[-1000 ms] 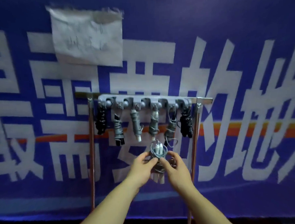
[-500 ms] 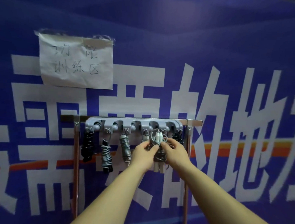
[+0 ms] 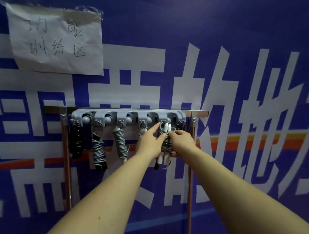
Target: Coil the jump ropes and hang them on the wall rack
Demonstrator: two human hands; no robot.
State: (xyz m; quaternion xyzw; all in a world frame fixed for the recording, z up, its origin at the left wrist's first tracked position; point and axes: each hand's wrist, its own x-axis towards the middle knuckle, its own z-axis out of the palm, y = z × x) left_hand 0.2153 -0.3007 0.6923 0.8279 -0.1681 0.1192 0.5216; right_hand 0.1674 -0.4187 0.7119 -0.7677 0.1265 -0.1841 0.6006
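A grey wall rack (image 3: 128, 113) with a row of hooks is fixed to a metal rail. Coiled jump ropes hang from it: a black one (image 3: 76, 140) at the far left, then two grey ones (image 3: 98, 149) (image 3: 119, 142). A grey coiled rope with white handles (image 3: 165, 135) is up at a right-hand hook. My right hand (image 3: 182, 142) grips the coil's wrapped middle. My left hand (image 3: 150, 140) touches its top loop with the forefinger stretched out and the thumb against the coil. Another hung rope is partly hidden behind my left hand.
The rack's rail (image 3: 197, 112) sits on two copper-coloured posts (image 3: 67, 166) (image 3: 190, 189) in front of a blue banner with large white characters. A taped paper sign (image 3: 56, 39) hangs above left. A dark rope (image 3: 179, 124) hangs at the rack's right end.
Both hands have lifted the coiled grey rope from below the rack up to a right-hand hook. The camera has moved closer to the wall.
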